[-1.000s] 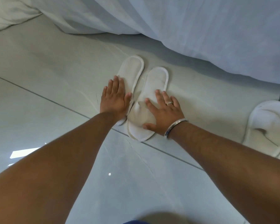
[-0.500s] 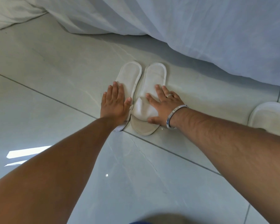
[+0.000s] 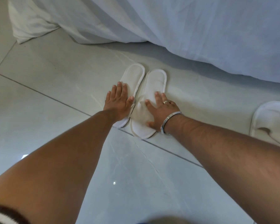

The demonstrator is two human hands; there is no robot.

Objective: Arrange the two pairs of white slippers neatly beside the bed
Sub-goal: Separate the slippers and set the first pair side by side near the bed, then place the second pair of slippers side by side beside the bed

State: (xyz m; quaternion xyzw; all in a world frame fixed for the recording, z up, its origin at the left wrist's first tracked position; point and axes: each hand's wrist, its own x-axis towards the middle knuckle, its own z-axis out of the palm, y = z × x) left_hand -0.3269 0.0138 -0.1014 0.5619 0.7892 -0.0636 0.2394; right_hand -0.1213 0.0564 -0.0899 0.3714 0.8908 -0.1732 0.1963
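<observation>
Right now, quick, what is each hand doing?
Left hand: open, flat on the left slipper.
Right hand: open, flat on the right slipper.

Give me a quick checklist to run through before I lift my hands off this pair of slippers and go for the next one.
1. Left slipper and right slipper side by side, edges nearly touching: ok.
2. Open ends level: not ok, the left one sits slightly farther toward the bed sheet.
3. Left hand and right hand flat on top, fingers gripping nothing: ok.
4. Pair clear of the sheet: ok.
5. Third slipper within view at right: ok.
6. Fourth slipper located: cannot tell, out of frame.
</observation>
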